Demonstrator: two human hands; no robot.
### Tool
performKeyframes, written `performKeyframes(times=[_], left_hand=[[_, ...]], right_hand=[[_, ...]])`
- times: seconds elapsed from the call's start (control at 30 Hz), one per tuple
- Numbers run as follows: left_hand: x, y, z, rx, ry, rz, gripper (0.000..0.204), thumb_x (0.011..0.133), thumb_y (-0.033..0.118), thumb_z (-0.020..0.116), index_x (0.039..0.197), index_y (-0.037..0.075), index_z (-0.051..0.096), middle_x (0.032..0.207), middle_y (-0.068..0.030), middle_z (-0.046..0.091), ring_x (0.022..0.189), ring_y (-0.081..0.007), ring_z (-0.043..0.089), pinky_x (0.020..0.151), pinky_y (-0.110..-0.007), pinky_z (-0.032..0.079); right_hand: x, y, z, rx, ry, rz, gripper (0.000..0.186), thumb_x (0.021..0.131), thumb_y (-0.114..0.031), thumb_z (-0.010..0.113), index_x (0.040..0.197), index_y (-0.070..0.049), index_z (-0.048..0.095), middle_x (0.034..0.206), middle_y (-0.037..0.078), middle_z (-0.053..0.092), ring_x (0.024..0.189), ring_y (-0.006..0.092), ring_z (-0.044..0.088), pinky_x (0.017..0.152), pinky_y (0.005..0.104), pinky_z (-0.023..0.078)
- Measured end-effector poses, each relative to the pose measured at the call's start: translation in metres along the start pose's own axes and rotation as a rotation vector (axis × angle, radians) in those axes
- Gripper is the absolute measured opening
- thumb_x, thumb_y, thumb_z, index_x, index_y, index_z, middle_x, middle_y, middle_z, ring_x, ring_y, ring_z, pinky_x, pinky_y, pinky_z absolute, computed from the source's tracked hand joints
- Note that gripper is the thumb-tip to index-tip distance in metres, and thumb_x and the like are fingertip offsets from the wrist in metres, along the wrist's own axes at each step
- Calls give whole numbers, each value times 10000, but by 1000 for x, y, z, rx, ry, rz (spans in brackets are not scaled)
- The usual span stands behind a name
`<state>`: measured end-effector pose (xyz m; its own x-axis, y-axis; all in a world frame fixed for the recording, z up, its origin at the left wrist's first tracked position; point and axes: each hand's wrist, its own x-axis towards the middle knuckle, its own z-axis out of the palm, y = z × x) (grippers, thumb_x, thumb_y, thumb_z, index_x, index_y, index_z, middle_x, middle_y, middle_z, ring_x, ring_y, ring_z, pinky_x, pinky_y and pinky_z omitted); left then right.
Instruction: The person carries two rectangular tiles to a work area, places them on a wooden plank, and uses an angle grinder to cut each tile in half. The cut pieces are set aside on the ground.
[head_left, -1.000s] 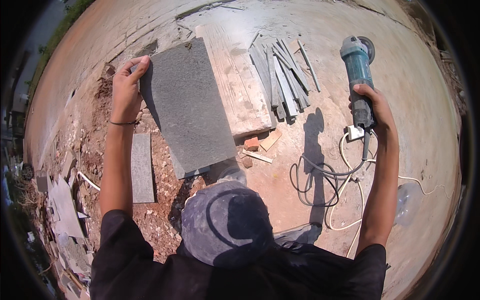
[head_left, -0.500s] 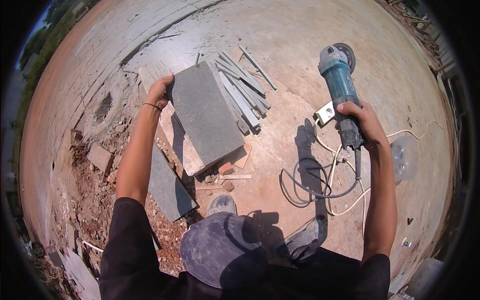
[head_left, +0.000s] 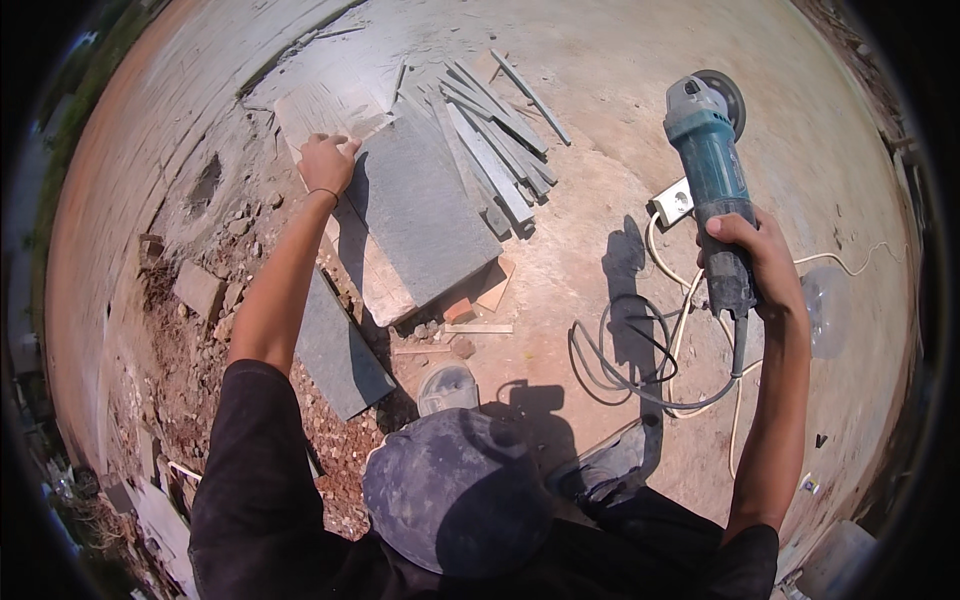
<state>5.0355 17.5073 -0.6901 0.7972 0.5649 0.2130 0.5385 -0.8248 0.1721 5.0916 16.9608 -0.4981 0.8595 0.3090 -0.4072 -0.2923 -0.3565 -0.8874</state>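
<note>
My right hand (head_left: 757,252) is wrapped around the rear body of a teal and black angle grinder (head_left: 712,165). The grinder's disc (head_left: 723,98) points away from me, held clear of the slab. My left hand (head_left: 328,163) is at the far left corner of a grey stone slab (head_left: 425,215), its fingers curled downward. Their tips are partly hidden, so whether they grip the slab's edge is unclear. Beneath the slab lies a pale wooden board (head_left: 385,290), showing along its left side and far end.
Several cut grey stone strips (head_left: 495,140) lie right of the slab. A white power strip (head_left: 673,200) and looped cables (head_left: 640,375) are under the grinder. Another grey slab (head_left: 340,350) rests on rubble (head_left: 200,290) at the left. My cap (head_left: 455,490) shows at the bottom.
My left hand has shifted from gripping the slab's left edge to a curled, back-up pose at its far corner. The grinder has moved slightly right, still in my right hand.
</note>
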Motion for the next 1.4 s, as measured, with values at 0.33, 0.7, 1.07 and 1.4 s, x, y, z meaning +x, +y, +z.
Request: performKeyframes(times=[0.33,0.7,1.07,1.4], left_hand=[[-7,127,21,-148,-182,160,940,862,767,426,1555,159,243,1598,-264,118,1491,-415,73,1156,-625,39],[-170,86,-39,-42,-317,256,999,818,661,621,1470,-42,339,1539,-355,189,1451,-513,123,1120,-652,152],[-218,71,-30,-242,-180,406,677,843,278,711,1393,-29,464,1524,-338,249,1420,-541,187,1139,-511,281],[-199,70,-24,-309,-84,324,642,877,331,694,1367,-36,501,1506,-338,292,1417,-498,248,1137,-497,284]], right_hand=[[9,-4,14,-12,-51,-13,392,766,-281,726,975,20,588,774,84,616,609,155,627,559,274,507],[13,9,8,-34,-24,50,428,770,-314,731,992,22,587,788,88,626,622,153,633,565,267,512],[30,8,23,-79,-89,25,420,760,-320,735,978,13,602,782,74,627,615,132,618,556,253,495],[33,0,37,-95,-79,-38,393,720,-325,750,897,6,631,724,50,605,562,104,559,507,240,435]])
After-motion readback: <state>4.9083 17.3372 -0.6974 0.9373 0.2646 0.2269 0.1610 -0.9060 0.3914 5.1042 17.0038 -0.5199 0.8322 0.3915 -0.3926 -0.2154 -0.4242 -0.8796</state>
